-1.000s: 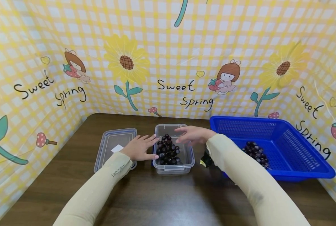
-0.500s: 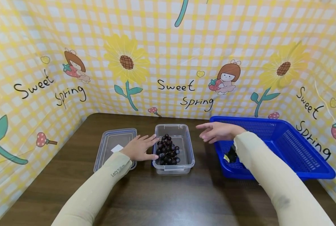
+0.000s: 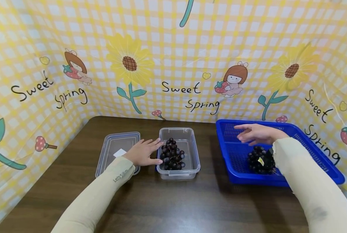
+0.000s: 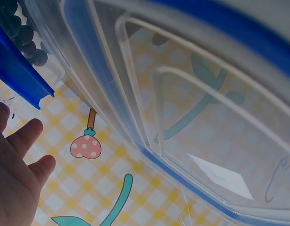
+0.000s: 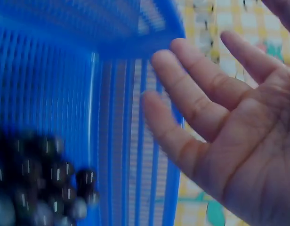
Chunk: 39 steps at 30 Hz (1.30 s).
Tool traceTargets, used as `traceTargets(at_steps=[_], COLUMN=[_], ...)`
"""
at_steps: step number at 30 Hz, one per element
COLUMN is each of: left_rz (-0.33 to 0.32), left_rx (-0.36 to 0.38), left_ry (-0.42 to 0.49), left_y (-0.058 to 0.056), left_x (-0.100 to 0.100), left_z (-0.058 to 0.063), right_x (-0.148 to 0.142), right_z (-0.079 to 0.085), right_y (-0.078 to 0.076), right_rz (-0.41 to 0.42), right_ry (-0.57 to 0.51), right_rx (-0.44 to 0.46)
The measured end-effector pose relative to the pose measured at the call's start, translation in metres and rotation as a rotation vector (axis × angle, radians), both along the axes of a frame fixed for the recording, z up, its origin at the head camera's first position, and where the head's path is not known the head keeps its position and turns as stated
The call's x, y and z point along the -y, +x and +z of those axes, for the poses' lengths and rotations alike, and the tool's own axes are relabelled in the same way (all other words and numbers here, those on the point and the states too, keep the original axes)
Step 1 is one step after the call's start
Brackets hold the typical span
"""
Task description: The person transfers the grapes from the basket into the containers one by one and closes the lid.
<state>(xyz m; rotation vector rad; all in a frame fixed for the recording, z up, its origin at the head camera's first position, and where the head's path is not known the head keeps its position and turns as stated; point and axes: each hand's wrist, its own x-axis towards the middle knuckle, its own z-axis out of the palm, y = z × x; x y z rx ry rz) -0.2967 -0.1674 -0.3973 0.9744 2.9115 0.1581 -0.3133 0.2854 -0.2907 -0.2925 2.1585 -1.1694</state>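
My left hand [image 3: 144,153] has its fingers spread at the left rim of a clear plastic container [image 3: 190,152], its fingertips touching or close to that rim. Inside the container lies a bunch of dark grapes [image 3: 172,157], towards its left side. Above the blue basket [image 3: 231,176] hovers my right hand [image 3: 259,133], fingers extended and nothing held; the right wrist view shows its bare palm beside the basket wall. A second bunch of dark grapes [image 3: 256,158] lies in the basket below that hand, partly hidden by the black wrist camera [image 3: 267,158].
A clear lid [image 3: 112,145] with a blue seal and a white label lies left of the container, partly under the left hand. All stand on a dark wooden table [image 3: 173,200]. Behind rises a yellow checked cloth [image 3: 173,48].
My right hand has moved right, from over the container to over the blue basket. The left hand, the container and its grapes have stayed in place.
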Motion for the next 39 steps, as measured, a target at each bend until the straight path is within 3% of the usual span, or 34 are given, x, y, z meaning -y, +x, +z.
traceTargets(at_steps=[7, 16, 30, 34, 39], left_rz=[0.001, 0.013, 0.008, 0.01, 0.007], left_rx=[0.004, -0.01, -0.024, -0.011, -0.008], left_ry=[0.003, 0.008, 0.013, 0.011, 0.003], left_y=[0.002, 0.004, 0.002, 0.001, -0.002], left_x=[0.005, 0.008, 0.007, 0.006, 0.004], left_z=[-0.007, -0.001, -0.001, -0.001, -0.001], right_x=[-0.041, -0.063, -0.074, -0.074, -0.073], right_z=[-0.007, -0.02, -0.048, -0.054, -0.054], right_y=[0.003, 0.003, 0.006, 0.005, 0.002], right_rz=[0.018, -0.086, -0.204, -0.178, -0.083], right_ry=[-0.005, 0.01, 0.144, 0.226, 0.357], right_rx=[0.079, -0.003, -0.027, -0.051, -0.055])
